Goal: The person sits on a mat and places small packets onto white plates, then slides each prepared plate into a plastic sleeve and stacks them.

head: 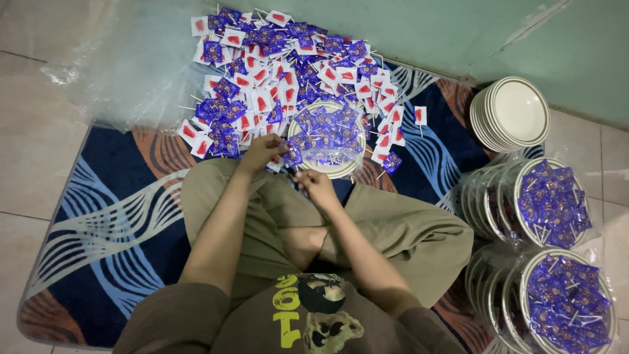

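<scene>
Person seated cross-legged, seen from above, both forearms bare and stretched forward over the knees. Left hand [261, 152] reaches further out, palm down, fingers curled downward at the front edge of the left knee. Right hand [317, 185] sits closer to the body, just beside the left, fingers bunched in a pinch, wrist slightly bent inward, elbows tucked near the torso

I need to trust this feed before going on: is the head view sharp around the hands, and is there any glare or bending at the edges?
Head view: the left hand and right hand look slightly soft, the candy pile clear enough; the plastic sheet shows pale glare; the rug edges bow from wide-angle distortion; lighting is dim and even.
</scene>
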